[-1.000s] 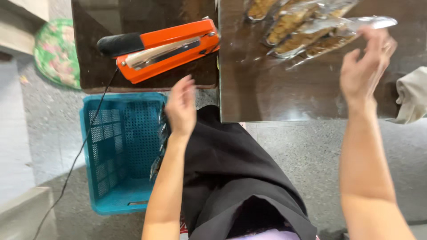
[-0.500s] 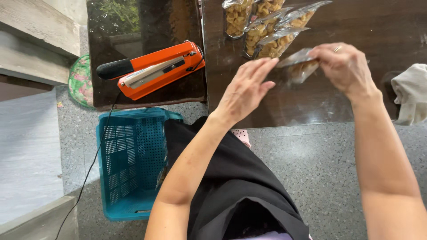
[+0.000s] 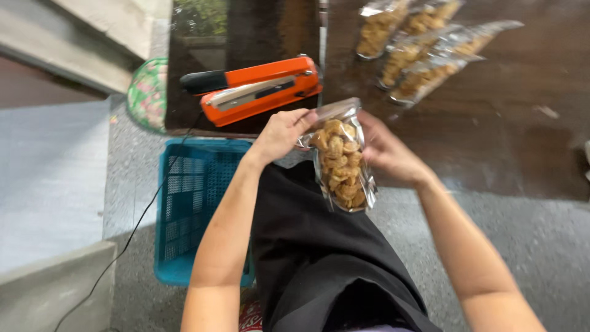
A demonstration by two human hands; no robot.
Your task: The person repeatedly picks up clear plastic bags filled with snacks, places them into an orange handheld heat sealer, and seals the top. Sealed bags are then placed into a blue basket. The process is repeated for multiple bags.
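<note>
Hands meet at my lap: left hand pinches the snack pouch at its top, right hand cups it behind, orange sealer just beyond on the worktop.

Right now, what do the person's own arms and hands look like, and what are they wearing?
Both forearms are bare to the frame edge: no sleeves, gloves or wristbands show. The left hand and right hand show no rings or watch, though blur hides fine detail. Below them lies a black garment across the lap.
</note>
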